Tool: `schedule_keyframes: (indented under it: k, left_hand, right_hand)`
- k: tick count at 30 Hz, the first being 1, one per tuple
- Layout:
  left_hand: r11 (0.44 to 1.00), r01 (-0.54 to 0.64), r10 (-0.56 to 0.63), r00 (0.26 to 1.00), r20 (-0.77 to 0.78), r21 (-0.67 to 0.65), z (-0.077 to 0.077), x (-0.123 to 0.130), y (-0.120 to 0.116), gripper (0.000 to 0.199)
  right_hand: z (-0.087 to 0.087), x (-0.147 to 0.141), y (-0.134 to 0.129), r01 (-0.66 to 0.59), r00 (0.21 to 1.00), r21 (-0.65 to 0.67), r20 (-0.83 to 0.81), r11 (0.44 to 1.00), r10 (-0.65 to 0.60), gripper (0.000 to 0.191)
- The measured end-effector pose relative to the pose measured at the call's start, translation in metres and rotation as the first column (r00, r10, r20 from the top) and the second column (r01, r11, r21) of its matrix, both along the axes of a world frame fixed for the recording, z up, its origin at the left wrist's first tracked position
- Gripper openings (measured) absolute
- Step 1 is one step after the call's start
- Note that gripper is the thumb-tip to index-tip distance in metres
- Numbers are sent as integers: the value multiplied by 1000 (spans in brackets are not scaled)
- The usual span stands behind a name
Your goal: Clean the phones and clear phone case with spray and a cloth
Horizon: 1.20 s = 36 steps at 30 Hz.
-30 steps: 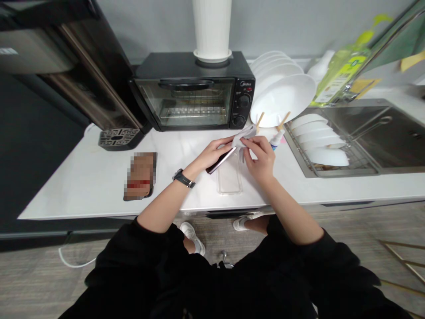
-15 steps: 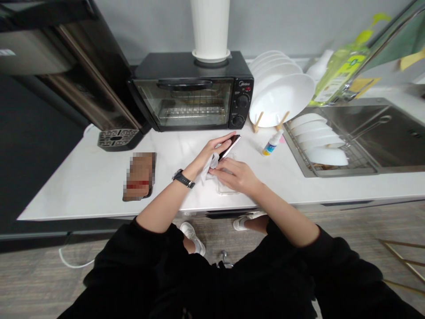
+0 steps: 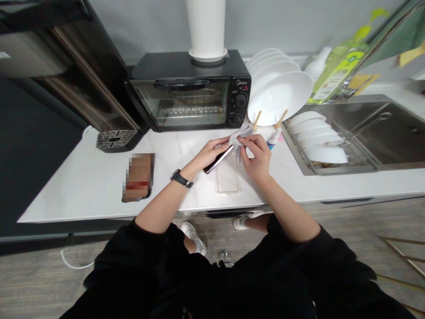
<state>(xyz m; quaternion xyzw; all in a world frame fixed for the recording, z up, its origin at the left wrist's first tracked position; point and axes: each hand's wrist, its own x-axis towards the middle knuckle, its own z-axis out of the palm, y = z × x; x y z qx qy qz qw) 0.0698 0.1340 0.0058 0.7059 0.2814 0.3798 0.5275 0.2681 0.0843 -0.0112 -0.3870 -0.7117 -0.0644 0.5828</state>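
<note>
My left hand (image 3: 210, 153) is closed round a dark smartphone (image 3: 217, 160), held tilted above the counter. My right hand (image 3: 256, 156) pinches a whitish wipe (image 3: 239, 136) against the phone's upper end. Beneath them a clear phone case (image 3: 227, 179) lies flat on the white counter. Just behind my right hand stands a small spray bottle (image 3: 273, 137) with a white top, its lower part hidden by the fingers. A second phone-shaped thing (image 3: 138, 176), blurred out by pixelation, lies to the left of my watch.
A black toaster oven (image 3: 189, 104) stands at the back with a white pot (image 3: 207, 31) on top. White plates (image 3: 282, 97) stand in a rack beside it. To the right is a steel sink (image 3: 398, 133) with stacked bowls (image 3: 325, 155). A drinks machine (image 3: 116, 141) stands left.
My right hand and the wipe have moved from the phone's near end up to its far end. The clear case is now more exposed; the spray bottle is partly covered.
</note>
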Motion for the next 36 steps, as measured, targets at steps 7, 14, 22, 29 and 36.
schedule_keyframes:
  k: [7, 14, 22, 29, 36]
  left_hand:
    - [999, -36, 35, 998, 44, 24, 0, -3, 0, 64]
    - [999, -46, 47, 997, 54, -27, 13, -1, -12, 58]
    - [1000, -18, 18, 998, 53, -4, -1, -4, 4, 58]
    - [1000, -9, 9, 1000, 26, -5, -4, -1, 4, 51]
    - [999, -30, 31, 999, 44, -29, 2, -3, -4, 61]
  right_hand:
    - [0, -25, -16, -275, 919, 15, 299, 961, 258, 31]
    - [7, -46, -30, -402, 823, 110, 478, 909, 306, 22]
    - [3, -15, -8, -119, 989, 21, 91, 993, 117, 32]
    - [3, -6, -1, -49, 999, 23, 5, 999, 49, 29]
    - [1, -27, -17, -357, 868, -35, 358, 934, 345, 27]
